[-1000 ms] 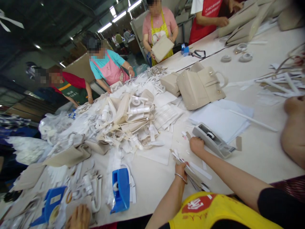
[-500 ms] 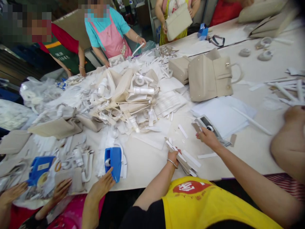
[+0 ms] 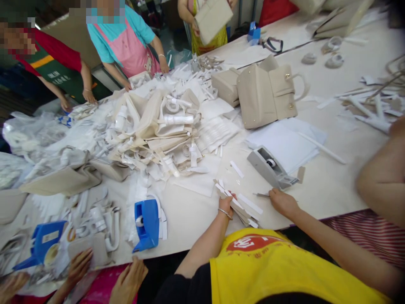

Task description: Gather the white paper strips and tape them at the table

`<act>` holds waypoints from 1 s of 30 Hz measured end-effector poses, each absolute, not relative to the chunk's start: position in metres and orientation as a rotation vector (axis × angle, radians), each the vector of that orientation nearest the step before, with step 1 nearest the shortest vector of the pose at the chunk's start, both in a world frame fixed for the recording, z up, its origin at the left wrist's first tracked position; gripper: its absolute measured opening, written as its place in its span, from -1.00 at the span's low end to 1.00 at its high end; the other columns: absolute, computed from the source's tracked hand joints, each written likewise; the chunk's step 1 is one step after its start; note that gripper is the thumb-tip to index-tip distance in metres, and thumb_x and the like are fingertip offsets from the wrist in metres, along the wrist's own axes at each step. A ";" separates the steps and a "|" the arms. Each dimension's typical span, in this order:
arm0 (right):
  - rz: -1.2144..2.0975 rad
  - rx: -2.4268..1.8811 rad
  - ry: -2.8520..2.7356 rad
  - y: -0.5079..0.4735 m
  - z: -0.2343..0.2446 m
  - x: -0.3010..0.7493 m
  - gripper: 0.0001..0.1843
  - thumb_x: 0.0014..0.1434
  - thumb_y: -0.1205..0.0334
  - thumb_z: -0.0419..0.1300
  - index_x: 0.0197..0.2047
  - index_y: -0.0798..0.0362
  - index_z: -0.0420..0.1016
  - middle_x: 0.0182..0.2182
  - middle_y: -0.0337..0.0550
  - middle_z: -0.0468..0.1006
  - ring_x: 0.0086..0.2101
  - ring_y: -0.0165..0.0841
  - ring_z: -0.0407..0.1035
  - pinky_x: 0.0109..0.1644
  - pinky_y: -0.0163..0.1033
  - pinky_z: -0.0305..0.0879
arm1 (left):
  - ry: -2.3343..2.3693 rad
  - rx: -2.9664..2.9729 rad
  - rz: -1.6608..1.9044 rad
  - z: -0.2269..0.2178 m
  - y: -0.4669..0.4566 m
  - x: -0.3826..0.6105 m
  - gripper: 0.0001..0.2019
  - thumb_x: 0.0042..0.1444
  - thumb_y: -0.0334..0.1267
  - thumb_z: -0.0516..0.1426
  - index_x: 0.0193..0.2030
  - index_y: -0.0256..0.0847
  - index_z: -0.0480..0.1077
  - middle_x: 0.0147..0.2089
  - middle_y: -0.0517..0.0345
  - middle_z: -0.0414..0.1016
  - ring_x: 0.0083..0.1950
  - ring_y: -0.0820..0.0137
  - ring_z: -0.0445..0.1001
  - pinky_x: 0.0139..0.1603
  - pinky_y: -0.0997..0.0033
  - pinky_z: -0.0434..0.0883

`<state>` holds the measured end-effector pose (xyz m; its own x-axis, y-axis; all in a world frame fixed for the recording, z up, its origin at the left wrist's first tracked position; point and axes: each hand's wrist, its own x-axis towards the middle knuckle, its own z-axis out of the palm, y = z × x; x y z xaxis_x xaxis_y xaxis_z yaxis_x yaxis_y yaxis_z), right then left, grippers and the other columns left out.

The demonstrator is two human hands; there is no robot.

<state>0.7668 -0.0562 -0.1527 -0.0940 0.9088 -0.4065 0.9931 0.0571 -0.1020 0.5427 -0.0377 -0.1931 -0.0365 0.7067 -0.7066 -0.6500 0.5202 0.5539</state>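
Over the pale cream worktable [image 3: 186, 219], my left hand [image 3: 225, 204] grasps a slanting bundle of flat white-and-beige strips [image 3: 243, 215], and to its right my right hand [image 3: 283, 203] pinches 1 thin greyish strip [image 3: 261, 194], its long axis pointing left toward the bundle.

No word can be read with certainty. The person's yellow apron [image 3: 268, 272] bears a red emblem [image 3: 245, 243] with white marks in it, their shapes too distorted to make out, and small red characters beneath, likewise illegible. Across the counter, a co-worker's green apron [image 3: 47, 63] carries pale lettering in two lines, too blurred to spell out. On the blue dispenser [image 3: 39, 249] at the lower left sits a whitish label [image 3: 50, 236], its print too small to read.
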 end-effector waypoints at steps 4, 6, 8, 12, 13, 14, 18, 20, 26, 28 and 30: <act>-0.651 1.977 2.080 -0.055 -0.146 0.748 -0.83 0.18 0.30 -0.05 -0.26 0.11 0.34 -0.27 -0.07 0.42 -0.25 -0.28 0.35 -0.27 -0.28 0.16 | 1.171 0.075 1.097 -0.192 -0.042 0.538 -0.65 -0.35 -0.50 0.14 -0.29 -0.30 0.30 -0.45 0.13 0.46 -0.49 0.47 0.41 -0.35 0.41 0.39; -0.694 1.996 2.060 -0.061 -0.148 0.725 -0.84 0.17 0.28 -0.03 -0.23 0.10 0.33 -0.25 -0.08 0.43 -0.25 -0.30 0.36 -0.28 -0.29 0.15 | 1.169 0.076 1.110 -0.191 -0.045 0.536 -0.65 -0.35 -0.49 0.15 -0.29 -0.29 0.29 -0.46 0.14 0.46 -0.48 0.47 0.41 -0.33 0.41 0.39; -0.713 2.029 2.021 -0.068 -0.152 0.701 -0.82 0.15 0.32 -0.01 -0.19 0.14 0.33 -0.21 -0.02 0.42 -0.24 -0.27 0.36 -0.30 -0.28 0.15 | 1.168 0.073 1.120 -0.190 -0.048 0.534 -0.65 -0.35 -0.48 0.15 -0.29 -0.28 0.28 -0.46 0.15 0.46 -0.48 0.47 0.42 -0.31 0.41 0.39; -0.769 2.089 1.945 -0.072 -0.161 0.682 -0.77 0.12 0.42 -0.04 -0.17 0.20 0.34 -0.17 0.09 0.40 -0.20 -0.22 0.34 -0.28 -0.26 0.14 | 1.146 0.077 1.129 -0.190 -0.051 0.533 -0.64 -0.35 -0.47 0.16 -0.28 -0.29 0.29 -0.44 0.13 0.47 -0.43 0.44 0.45 -0.23 0.37 0.39; -0.805 2.094 1.929 -0.070 -0.163 0.684 -0.78 0.11 0.40 -0.03 -0.18 0.18 0.35 -0.18 0.08 0.41 -0.20 -0.23 0.35 -0.28 -0.26 0.14 | 1.139 0.079 1.131 -0.190 -0.052 0.532 -0.63 -0.35 -0.47 0.16 -0.28 -0.30 0.29 -0.42 0.11 0.48 -0.41 0.44 0.45 -0.21 0.36 0.39; -0.851 2.095 1.915 -0.067 -0.163 0.688 -0.79 0.11 0.38 -0.02 -0.20 0.17 0.37 -0.20 0.05 0.43 -0.22 -0.24 0.35 -0.28 -0.27 0.14 | 1.134 0.080 1.131 -0.191 -0.052 0.531 -0.62 -0.36 -0.47 0.17 -0.27 -0.30 0.30 -0.41 0.10 0.48 -0.40 0.43 0.45 -0.19 0.35 0.39; -1.076 2.070 1.911 -0.060 -0.164 0.698 -0.79 0.09 0.27 0.02 -0.22 0.10 0.41 -0.29 -0.09 0.48 -0.26 -0.29 0.36 -0.28 -0.31 0.13 | 1.119 0.076 1.119 -0.193 -0.053 0.527 -0.60 -0.37 -0.44 0.18 -0.26 -0.29 0.31 -0.38 0.09 0.48 -0.39 0.41 0.45 -0.17 0.29 0.37; -1.188 2.048 1.933 -0.062 -0.166 0.693 -0.80 0.06 0.27 0.05 -0.24 0.09 0.42 -0.30 -0.13 0.49 -0.26 -0.32 0.36 -0.27 -0.34 0.13 | 1.107 0.077 1.117 -0.193 -0.053 0.525 -0.60 -0.37 -0.42 0.19 -0.25 -0.28 0.31 -0.38 0.10 0.48 -0.39 0.40 0.44 -0.17 0.28 0.37; -1.412 2.133 1.904 -0.067 -0.176 0.673 -0.77 -0.02 0.32 0.09 -0.24 0.16 0.39 -0.32 -0.07 0.50 -0.29 -0.29 0.35 -0.26 -0.32 0.14 | 1.058 0.095 1.129 -0.185 -0.044 0.525 -0.60 -0.36 -0.39 0.20 -0.26 -0.28 0.32 -0.37 0.11 0.47 -0.37 0.43 0.43 -0.15 0.34 0.34; -1.516 2.179 1.879 -0.062 -0.177 0.676 -0.72 -0.05 0.31 0.12 -0.20 0.17 0.39 -0.31 -0.07 0.51 -0.28 -0.28 0.36 -0.26 -0.31 0.17 | 1.037 0.110 1.138 -0.182 -0.039 0.525 -0.60 -0.36 -0.39 0.21 -0.25 -0.29 0.32 -0.37 0.09 0.48 -0.37 0.41 0.43 -0.16 0.33 0.34; -1.668 2.195 1.863 -0.055 -0.177 0.681 -0.65 -0.07 0.32 0.13 -0.14 0.16 0.38 -0.25 -0.11 0.52 -0.24 -0.29 0.38 -0.22 -0.32 0.22 | 1.020 0.124 1.149 -0.180 -0.034 0.525 -0.59 -0.37 -0.39 0.21 -0.24 -0.30 0.33 -0.36 0.08 0.48 -0.37 0.39 0.43 -0.16 0.30 0.34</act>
<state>0.6811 -0.0548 -0.1771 -0.1201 0.8250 -0.5522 0.6398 -0.3610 -0.6785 0.5246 -0.0338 -0.1797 0.0357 0.7970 -0.6030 -0.6936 0.4542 0.5592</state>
